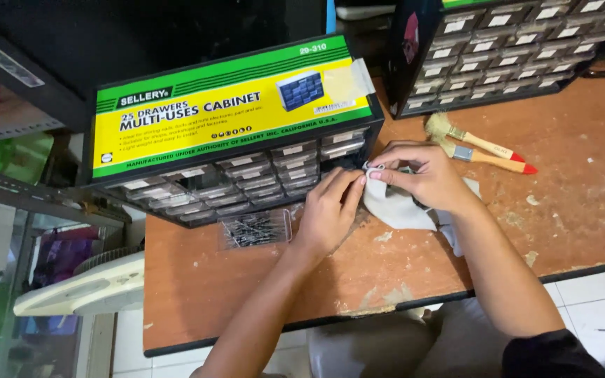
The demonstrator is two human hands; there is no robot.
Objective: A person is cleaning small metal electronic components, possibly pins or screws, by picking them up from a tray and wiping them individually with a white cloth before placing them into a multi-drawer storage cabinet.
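My left hand point(329, 210) and my right hand point(418, 175) meet over a worn wooden table point(246, 287), just in front of a small multi-drawer parts cabinet point(246, 175) with a yellow and green label on top. Both hands pinch a small white object point(374, 169) above a pale cloth point(397, 208) that lies under my right hand. A clear drawer point(255, 228) full of thin dark metal parts rests on the table to the left of my left hand.
Two paint brushes point(481, 148) with wooden, red-tipped handles lie at the right. A second drawer cabinet point(498, 49) stands at the back right. A metal shelf point(15, 175) and a white fan point(85, 287) sit left of the table; white floor tiles show below.
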